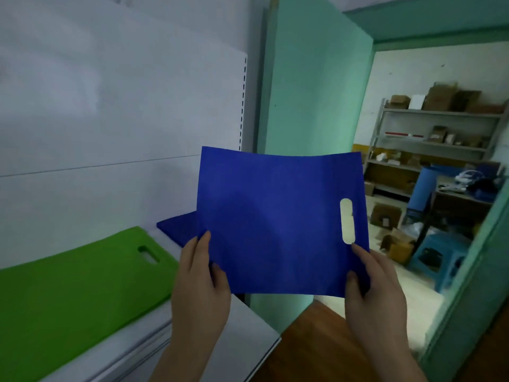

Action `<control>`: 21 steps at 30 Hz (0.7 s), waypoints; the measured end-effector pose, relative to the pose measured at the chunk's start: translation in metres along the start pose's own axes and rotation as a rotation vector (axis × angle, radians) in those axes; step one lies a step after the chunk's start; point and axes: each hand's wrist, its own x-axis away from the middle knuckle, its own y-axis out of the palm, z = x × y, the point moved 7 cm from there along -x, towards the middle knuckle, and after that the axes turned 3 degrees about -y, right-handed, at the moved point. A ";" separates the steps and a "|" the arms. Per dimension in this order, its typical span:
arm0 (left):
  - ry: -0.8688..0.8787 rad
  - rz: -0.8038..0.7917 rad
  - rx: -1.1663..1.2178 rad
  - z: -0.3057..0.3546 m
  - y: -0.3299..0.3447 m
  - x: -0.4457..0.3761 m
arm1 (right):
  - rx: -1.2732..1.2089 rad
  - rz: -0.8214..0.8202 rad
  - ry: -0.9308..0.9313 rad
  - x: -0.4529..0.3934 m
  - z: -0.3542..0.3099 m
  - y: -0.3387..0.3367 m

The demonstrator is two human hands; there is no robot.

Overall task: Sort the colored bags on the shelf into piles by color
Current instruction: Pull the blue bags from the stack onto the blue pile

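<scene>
I hold a flat blue bag (275, 216) up in the air over the shelf's right end, its cut-out handle toward the right. My left hand (199, 282) pinches its lower left corner and my right hand (371, 282) pinches its lower right corner. Behind it, a second blue bag (179, 227) lies flat on the white shelf (248, 321), mostly hidden by the held one. A green bag (77, 288) lies flat on the shelf to the left, with its handle slot at its far right end.
The white back panel (110, 119) of the shelf rises behind the bags. A teal door frame (311, 106) stands right of the shelf. Through the doorway are metal racks with boxes (440, 125), a blue stool (438, 257) and cartons on the floor.
</scene>
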 end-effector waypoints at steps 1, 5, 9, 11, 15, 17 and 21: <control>-0.001 0.008 -0.016 -0.003 0.007 -0.010 | 0.000 -0.005 -0.019 -0.015 0.002 0.013; -0.079 0.047 -0.076 -0.025 0.025 -0.037 | -0.034 -0.070 -0.049 -0.058 0.015 0.067; -0.150 0.054 -0.145 -0.038 0.039 -0.053 | -0.114 -0.150 -0.068 -0.087 0.025 0.120; -0.181 0.096 -0.225 -0.041 0.045 -0.061 | -0.148 -0.198 -0.083 -0.104 0.033 0.149; -0.251 0.154 -0.341 -0.046 0.062 -0.070 | -0.250 -0.271 -0.167 -0.138 0.044 0.192; -0.297 0.188 -0.411 -0.049 0.071 -0.074 | -0.297 -0.328 -0.196 -0.156 0.050 0.212; -0.388 0.248 -0.565 -0.046 0.087 -0.075 | -0.344 -0.445 -0.280 -0.182 0.059 0.251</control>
